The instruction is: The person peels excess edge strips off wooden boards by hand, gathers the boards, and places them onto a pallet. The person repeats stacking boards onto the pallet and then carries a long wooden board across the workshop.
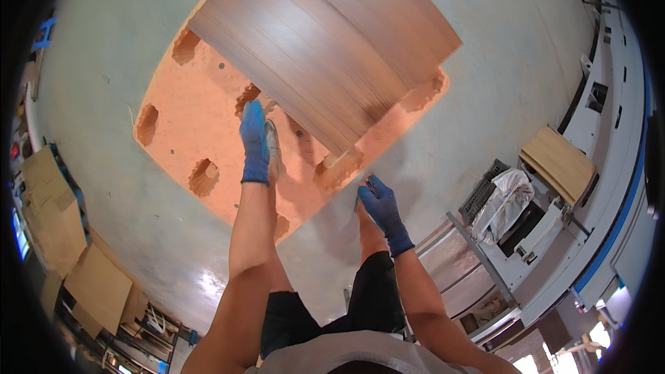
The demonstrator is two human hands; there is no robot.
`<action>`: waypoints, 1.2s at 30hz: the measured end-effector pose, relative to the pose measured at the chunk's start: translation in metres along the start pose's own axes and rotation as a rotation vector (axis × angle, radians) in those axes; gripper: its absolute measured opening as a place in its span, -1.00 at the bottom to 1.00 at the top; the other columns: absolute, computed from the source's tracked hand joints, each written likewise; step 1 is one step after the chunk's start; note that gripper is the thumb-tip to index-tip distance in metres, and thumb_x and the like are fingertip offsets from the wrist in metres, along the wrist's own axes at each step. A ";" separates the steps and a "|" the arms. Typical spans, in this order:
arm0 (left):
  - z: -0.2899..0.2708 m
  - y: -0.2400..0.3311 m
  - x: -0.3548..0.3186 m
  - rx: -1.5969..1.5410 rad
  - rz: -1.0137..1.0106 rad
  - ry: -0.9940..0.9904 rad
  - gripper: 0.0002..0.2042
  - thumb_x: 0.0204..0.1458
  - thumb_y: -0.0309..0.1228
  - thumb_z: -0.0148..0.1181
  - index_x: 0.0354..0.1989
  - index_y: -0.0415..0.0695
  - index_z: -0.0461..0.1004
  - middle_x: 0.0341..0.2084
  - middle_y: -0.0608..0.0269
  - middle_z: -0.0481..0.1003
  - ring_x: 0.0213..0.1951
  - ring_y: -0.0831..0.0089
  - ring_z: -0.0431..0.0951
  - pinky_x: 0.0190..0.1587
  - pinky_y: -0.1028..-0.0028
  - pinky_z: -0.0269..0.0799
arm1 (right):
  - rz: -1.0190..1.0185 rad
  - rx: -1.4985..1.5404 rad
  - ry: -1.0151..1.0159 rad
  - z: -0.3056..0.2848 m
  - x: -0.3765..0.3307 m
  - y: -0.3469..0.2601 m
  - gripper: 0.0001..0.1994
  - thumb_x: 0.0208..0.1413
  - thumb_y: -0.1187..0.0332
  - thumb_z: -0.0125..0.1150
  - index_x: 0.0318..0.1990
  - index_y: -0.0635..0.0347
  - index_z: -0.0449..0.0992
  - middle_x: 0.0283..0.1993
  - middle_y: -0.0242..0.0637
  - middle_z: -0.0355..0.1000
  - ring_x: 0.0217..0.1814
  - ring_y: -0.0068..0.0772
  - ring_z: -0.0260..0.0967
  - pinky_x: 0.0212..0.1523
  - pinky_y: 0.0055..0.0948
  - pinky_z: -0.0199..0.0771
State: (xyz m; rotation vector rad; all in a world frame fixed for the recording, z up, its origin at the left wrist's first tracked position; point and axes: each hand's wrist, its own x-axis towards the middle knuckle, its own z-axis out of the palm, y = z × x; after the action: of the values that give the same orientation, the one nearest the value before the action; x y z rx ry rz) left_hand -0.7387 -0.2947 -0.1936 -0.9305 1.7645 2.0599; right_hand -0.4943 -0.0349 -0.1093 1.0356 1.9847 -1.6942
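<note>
One wood-grain panel (318,34) on one ragged-holed orange pallet (183,118); two blue gloves (255,172). My left hand (254,140) is extended, empty; my right hand's (382,206) grip, I can't tell.

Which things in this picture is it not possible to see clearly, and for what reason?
All in the head view:
- Brown wood-grain panel: its far end is cut off by the top edge.
- Orange base: partly covered by the panel.
- Left shoe: partly hidden by the left hand.
- Right hand: its fingertips are too small to tell if they grip anything.
- Under the crumpled plastic: covered by it.
</note>
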 end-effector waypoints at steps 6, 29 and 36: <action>-0.034 0.001 -0.168 0.197 -0.194 0.020 -0.78 0.21 -0.16 0.27 -0.18 -0.04 0.60 -0.33 0.41 0.50 -0.35 0.59 0.47 -0.30 0.48 0.45 | -0.070 -0.106 0.031 -0.082 -0.094 0.037 -0.83 0.12 0.34 0.25 -0.25 0.27 0.51 -0.47 -0.08 0.47 -0.44 -0.16 0.51 -0.33 -0.26 0.49; 0.049 -0.103 -0.507 0.983 -0.197 -0.826 -0.83 0.13 -0.30 0.19 -0.41 -0.12 0.55 -0.59 0.34 0.49 -0.63 0.48 0.47 -0.61 0.53 0.23 | 0.081 0.105 0.826 -0.255 -0.493 0.240 -0.54 0.09 0.11 0.17 0.00 0.29 0.60 -0.15 0.14 0.60 -0.05 0.23 0.56 0.01 0.02 0.55; -0.008 -0.130 -0.519 0.995 -0.186 -1.026 -0.87 0.15 -0.27 0.15 -0.27 -0.04 0.47 -0.36 0.20 0.55 -0.33 0.19 0.60 -0.39 0.18 0.42 | 0.047 0.161 0.962 -0.233 -0.587 0.300 -0.63 0.07 0.13 0.20 -0.14 0.27 0.61 -0.24 0.12 0.60 -0.16 0.25 0.57 -0.12 0.03 0.57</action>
State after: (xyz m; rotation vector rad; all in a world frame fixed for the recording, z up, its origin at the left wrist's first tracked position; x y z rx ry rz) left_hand -0.2677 -0.1715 0.0287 0.2390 1.6036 0.9202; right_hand 0.1637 0.0130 0.1233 2.2424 2.2906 -1.4631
